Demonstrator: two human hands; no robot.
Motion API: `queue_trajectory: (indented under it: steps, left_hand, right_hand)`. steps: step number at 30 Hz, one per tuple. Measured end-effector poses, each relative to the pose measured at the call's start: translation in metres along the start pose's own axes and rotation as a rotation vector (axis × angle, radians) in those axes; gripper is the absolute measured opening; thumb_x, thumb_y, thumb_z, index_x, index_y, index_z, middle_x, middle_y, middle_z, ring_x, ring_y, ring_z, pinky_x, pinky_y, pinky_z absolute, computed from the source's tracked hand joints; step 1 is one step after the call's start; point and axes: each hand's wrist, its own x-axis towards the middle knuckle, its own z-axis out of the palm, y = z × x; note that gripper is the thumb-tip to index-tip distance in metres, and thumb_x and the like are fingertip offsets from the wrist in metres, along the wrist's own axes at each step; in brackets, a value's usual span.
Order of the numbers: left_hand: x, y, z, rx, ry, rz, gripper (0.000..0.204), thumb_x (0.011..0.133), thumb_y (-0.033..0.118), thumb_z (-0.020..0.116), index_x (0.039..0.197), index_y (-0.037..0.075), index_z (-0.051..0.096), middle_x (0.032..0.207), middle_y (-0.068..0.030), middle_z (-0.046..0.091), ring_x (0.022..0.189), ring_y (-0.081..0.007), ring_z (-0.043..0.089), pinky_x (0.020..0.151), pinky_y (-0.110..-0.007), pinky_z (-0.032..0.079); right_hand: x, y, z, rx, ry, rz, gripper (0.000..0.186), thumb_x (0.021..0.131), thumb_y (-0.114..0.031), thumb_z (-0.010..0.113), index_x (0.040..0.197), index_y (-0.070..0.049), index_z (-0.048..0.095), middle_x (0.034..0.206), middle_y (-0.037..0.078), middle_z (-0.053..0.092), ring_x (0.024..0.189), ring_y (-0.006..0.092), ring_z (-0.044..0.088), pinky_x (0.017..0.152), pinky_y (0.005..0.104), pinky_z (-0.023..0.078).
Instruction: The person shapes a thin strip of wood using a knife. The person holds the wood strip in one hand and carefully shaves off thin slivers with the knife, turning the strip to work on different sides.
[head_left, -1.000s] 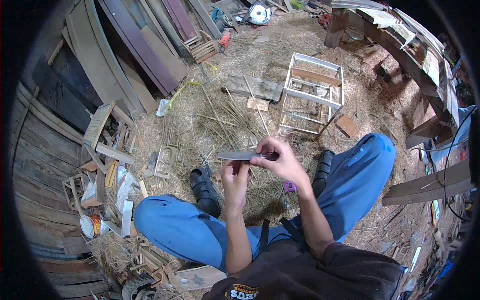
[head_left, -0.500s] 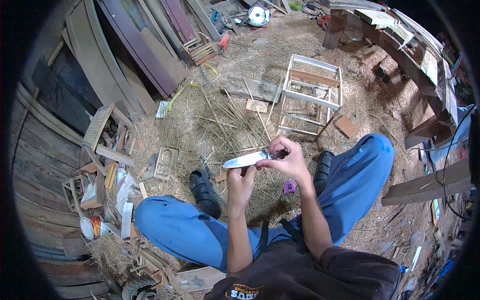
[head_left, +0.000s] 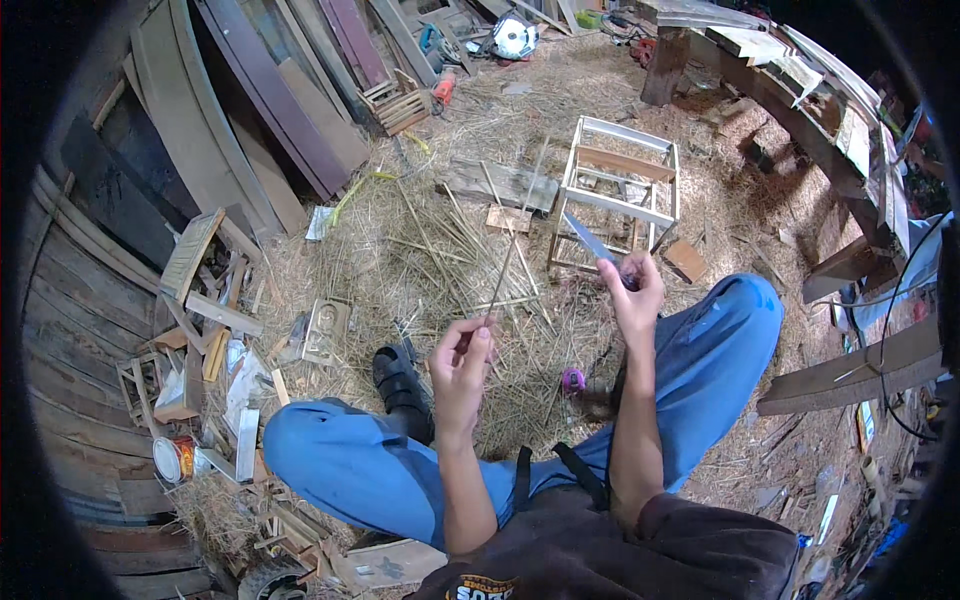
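The thin bamboo sliver (head_left: 505,262) stood nearly upright in the picture, its lower end pinched between the thumb and fingers of the left hand (head_left: 462,362) and its long axis running up and slightly to the right, away from the body, so that its free tip ended over the straw near a small wood offcut (head_left: 508,217). The right hand (head_left: 632,293) was closed around the handle of a knife (head_left: 590,239), whose blade pointed up and to the left, toward the sliver's upper part but clearly apart from it; open straw showed between the blade tip and the strip. The two hands were thus held apart at about the same height, the left nearer the sliver because it gripped it, the right off to its right side with the blade angled inward. Judged from this, any meeting of blade and strip would turn on closing that sideways gap and on the strip's near-vertical line crossing the blade's slant. Behind the knife hand stood a small open wooden frame (head_left: 622,188) on the straw-covered ground (head_left: 420,250). The person sat with blue-trousered knees (head_left: 330,470) spread, a black sandal (head_left: 398,375) below the left hand, and a small purple object (head_left: 572,379) lay in the straw between the forearms.
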Motion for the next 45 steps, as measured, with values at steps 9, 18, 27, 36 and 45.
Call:
queue_trajectory:
  steps: [9,18,27,36,45]
  left_hand:
    - [0.003,-0.008,0.004,-0.046,0.104,-0.042,0.029,0.1,0.019,0.056,0.125,0.003,0.061,0.069,0.0055,0.044,0.058,-0.0016,0.039,0.046,-0.019,0.03]
    - [0.006,-0.01,0.012,-0.139,0.181,0.096,0.017,0.101,0.019,0.054,0.098,0.003,0.06,0.07,0.0008,0.053,0.059,-0.0032,0.042,0.051,-0.02,0.032]
    - [0.004,-0.009,0.01,-0.035,0.151,0.042,0.023,0.102,0.024,0.054,0.1,0.003,0.063,0.067,0.0014,0.052,0.057,-0.0026,0.04,0.048,-0.021,0.027]
    - [0.005,-0.013,0.012,-0.091,0.154,0.135,0.031,0.101,0.024,0.056,0.124,0.004,0.054,0.077,-0.0026,0.06,0.058,-0.0028,0.043,0.049,-0.019,0.03]
    - [0.008,-0.019,0.007,-0.101,0.196,0.117,0.016,0.102,0.019,0.055,0.106,0.004,0.06,0.085,-0.0017,0.061,0.067,-0.0031,0.047,0.058,-0.02,0.036]
  right_hand:
    - [-0.017,-0.038,0.021,0.093,-0.245,-0.034,0.034,0.078,-0.024,0.084,0.077,-0.006,0.055,0.064,-0.006,0.049,0.058,0.003,0.039,0.051,0.0223,0.03]
    - [-0.015,-0.036,0.012,0.022,-0.46,0.035,0.036,0.073,-0.029,0.087,0.076,-0.007,0.058,0.063,-0.004,0.05,0.059,0.0054,0.044,0.054,0.0237,0.037]
    - [-0.023,-0.059,0.02,0.02,-0.548,0.01,0.034,0.073,-0.02,0.087,0.077,-0.006,0.056,0.064,-0.005,0.054,0.06,0.0026,0.046,0.053,0.0219,0.034]
    - [-0.019,-0.062,0.014,-0.024,-0.495,-0.075,0.035,0.071,-0.021,0.088,0.076,-0.004,0.058,0.069,0.0,0.058,0.066,0.0065,0.052,0.061,0.024,0.042]
    - [-0.017,-0.066,0.01,-0.078,-0.49,-0.058,0.037,0.07,-0.024,0.088,0.076,-0.004,0.057,0.072,0.002,0.061,0.07,0.0096,0.056,0.065,0.0259,0.045]
